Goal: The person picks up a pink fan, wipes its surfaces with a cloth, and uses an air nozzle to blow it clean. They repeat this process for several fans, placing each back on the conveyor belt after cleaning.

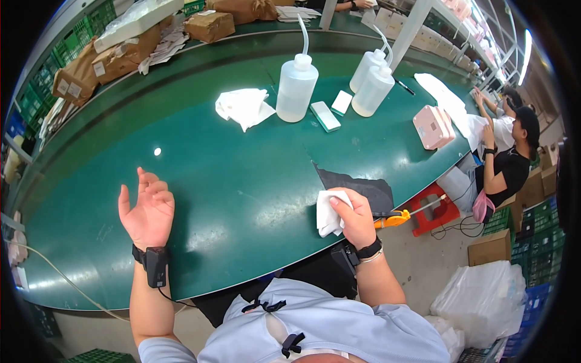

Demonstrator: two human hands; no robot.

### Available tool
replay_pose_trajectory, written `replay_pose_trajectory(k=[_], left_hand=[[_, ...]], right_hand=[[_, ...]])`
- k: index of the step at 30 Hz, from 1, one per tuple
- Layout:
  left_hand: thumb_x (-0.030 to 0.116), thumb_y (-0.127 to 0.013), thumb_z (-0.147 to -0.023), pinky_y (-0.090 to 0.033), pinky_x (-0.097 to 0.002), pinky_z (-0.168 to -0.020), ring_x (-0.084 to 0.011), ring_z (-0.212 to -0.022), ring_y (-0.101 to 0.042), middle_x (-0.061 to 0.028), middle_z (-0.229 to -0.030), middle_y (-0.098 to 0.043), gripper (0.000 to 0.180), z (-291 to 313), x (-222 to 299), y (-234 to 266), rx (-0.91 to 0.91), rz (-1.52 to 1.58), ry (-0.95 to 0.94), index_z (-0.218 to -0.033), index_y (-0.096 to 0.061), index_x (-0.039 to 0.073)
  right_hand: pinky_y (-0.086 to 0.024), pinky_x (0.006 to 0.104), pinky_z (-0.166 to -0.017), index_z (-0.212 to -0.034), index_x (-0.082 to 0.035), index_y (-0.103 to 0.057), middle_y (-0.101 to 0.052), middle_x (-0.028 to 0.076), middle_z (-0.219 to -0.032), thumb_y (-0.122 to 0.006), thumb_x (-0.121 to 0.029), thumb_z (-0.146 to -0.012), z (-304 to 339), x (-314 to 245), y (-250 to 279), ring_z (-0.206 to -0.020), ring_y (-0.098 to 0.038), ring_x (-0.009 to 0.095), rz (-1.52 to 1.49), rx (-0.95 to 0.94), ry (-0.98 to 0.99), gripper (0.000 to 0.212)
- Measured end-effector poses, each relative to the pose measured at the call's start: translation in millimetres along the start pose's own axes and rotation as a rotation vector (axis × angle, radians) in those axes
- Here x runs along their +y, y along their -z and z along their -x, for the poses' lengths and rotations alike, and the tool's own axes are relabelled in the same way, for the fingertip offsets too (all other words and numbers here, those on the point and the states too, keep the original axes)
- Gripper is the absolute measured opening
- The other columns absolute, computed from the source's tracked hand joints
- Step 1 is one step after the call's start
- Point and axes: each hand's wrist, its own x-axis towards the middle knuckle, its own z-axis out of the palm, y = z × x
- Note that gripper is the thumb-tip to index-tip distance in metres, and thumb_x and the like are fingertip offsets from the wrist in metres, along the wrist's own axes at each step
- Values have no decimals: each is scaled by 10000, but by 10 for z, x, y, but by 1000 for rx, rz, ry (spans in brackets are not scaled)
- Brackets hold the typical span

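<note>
1. Head view is showing the green work table [242, 175] running across most of the frame, its edge bending toward the rim; I am sitting at its near edge with both forearms coming up from below.
2. Brown cardboard packages [109, 57] are lying along the far left edge of the table, well apart from my hands.
3. Three white squeeze bottles are standing upright toward the far side: the nearest one [296, 88] is sitting just beside a crumpled white cloth [243, 107], and the other two [372, 85] are standing close together to its right.
4. A dark cloth [357, 184] is lying flat at the near right edge of the table, just beyond my right hand.
5. A pink box [433, 126] is resting near the right end of the table, close to a seated person [511, 166] who is working there.
6. My left hand [147, 209] is hovering over bare table, palm up, fingers loosely spread and curled, gripping nothing; a black wrist device is strapped below it.
7. My right hand [356, 218] is closing thumb and fingers around a folded white wipe [328, 213], holding it at the table's near edge, touching the dark cloth's corner.
8. A small flat white-and-green block [325, 116] is lying just right of the nearest bottle.
</note>
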Motion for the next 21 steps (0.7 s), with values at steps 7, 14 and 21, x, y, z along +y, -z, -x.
replay_pose_trajectory(k=[7,14,21], left_hand=[[257,-566,-949,-430,-303,-758,-164,-863,-500,-43,-1033,-576,351,16,47,-20,11,23,-37,-1208,-565,21],[273,-572,-943,-425,-294,-742,-158,-841,-505,-43,-1014,-591,353,29,-39,-50,58,28,-8,-1199,-573,30],[284,-569,-949,-421,-285,-734,-149,-832,-501,-31,-988,-588,348,23,-92,-24,109,17,14,-1191,-585,35]], right_hand=[[-499,264,-681,-993,29,-677,-686,92,-870,-641,-6,-866,234,-195,-118,-761,-665,171,675,-71,324,136],[-484,283,-624,-933,32,-679,-661,110,-802,-660,32,-791,161,-28,-125,-692,-649,216,755,182,450,143],[-485,301,-601,-934,7,-688,-651,124,-792,-678,-10,-777,117,-38,-158,-670,-643,256,874,169,508,158]])
